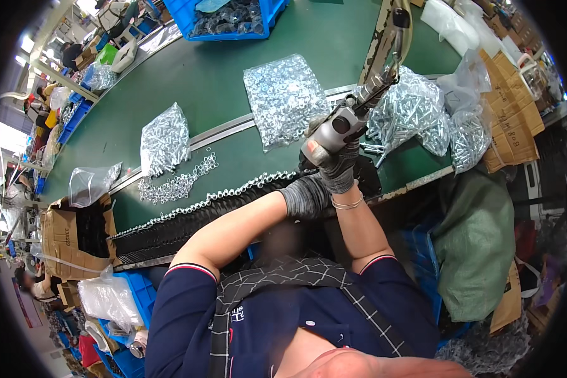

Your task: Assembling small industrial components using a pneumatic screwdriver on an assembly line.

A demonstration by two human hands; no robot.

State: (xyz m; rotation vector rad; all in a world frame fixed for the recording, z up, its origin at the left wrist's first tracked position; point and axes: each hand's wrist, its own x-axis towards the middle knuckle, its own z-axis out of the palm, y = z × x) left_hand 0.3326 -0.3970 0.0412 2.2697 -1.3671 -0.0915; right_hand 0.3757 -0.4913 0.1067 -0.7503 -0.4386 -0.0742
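Note:
My right hand, in a grey knit glove with bare fingertips, is wrapped round a grey power driver that hangs from above on a spring and cord. Close below it, my left hand, gloved the same way, reaches in beside my right wrist; its fingers are hidden there. Black metal parts lie under and beside the driver. Leftward from my hands runs a long row of black parts, stacked side by side, with shiny nuts or bolts along their far edge.
Loose nuts lie beyond the row, near a bag of small metal fasteners. A bag of nuts and bags of bolts sit farther back. A blue crate stands at the far side, a cardboard box at the left.

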